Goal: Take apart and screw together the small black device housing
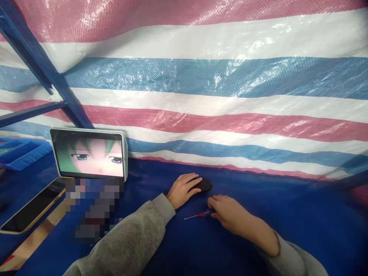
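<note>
My left hand (pixel 184 189) lies over a black computer mouse (pixel 204 184) on the blue table cover, with its fingers curved round the mouse's near side. My right hand (pixel 230 214) rests just right of it, fingers closed on the handle end of a small screwdriver (pixel 198 216). The screwdriver has a red and dark handle, and its thin metal shaft points left along the cloth. Both arms wear grey sleeves.
A tablet (pixel 89 155) stands at the left, showing a cartoon picture. A phone (pixel 31 209) with a dark screen lies in front of it, beside a blurred patch. A blue bin (pixel 20 153) sits far left. A striped red, white and blue tarp (pixel 218 84) hangs behind, with blue frame bars (pixel 43 65).
</note>
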`<state>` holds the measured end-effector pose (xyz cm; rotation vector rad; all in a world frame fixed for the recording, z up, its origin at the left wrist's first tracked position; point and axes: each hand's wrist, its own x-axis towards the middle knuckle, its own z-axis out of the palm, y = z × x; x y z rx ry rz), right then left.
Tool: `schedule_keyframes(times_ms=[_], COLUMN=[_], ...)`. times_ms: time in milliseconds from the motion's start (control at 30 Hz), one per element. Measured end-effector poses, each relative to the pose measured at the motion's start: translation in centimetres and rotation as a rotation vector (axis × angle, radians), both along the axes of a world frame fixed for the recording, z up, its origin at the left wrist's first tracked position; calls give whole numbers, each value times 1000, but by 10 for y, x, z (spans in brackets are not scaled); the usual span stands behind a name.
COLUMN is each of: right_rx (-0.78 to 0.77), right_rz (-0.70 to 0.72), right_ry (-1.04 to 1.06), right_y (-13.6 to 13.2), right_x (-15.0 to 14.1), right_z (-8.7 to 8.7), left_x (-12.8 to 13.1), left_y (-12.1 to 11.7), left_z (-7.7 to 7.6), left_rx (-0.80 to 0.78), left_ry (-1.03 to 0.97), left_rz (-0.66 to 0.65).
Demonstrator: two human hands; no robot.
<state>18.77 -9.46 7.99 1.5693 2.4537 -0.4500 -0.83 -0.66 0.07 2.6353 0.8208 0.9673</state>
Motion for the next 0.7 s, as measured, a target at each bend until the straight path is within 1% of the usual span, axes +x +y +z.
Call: schedule_keyframes(times_ms=[33, 67, 167, 200, 267, 300, 367, 500, 567, 700], right_rx=[-19, -2, 85, 138, 238, 270, 317, 299, 299, 314], right_rz=[-12, -44, -101, -151, -222, -256, -292, -258, -258, -256], right_ry=[55, 118, 384, 456, 528, 514, 454, 404, 399, 394], right_y=[3, 6, 20, 24, 33, 36, 42, 50, 51, 52], right_x=[3, 6, 12, 12, 11, 10, 9, 9, 10, 12], right_z=[10, 22, 64, 77, 95, 99, 99, 82, 76, 75], left_x=[0, 0, 0, 0, 1, 1, 1, 1, 1, 2], left_y=[0, 0, 0, -1, -1, -1, -1, -1, -1, -1], left_z=[0, 0, 0, 0, 0, 0, 0, -1, -1, 0], left_rx=[0, 1, 24, 37, 66, 79, 101, 120, 115, 102], left_ry=[1, 3, 22, 35, 53, 56, 54, 50, 51, 46], left_rz=[6, 11, 5, -4, -18, -22, -30, -44, -51, -63])
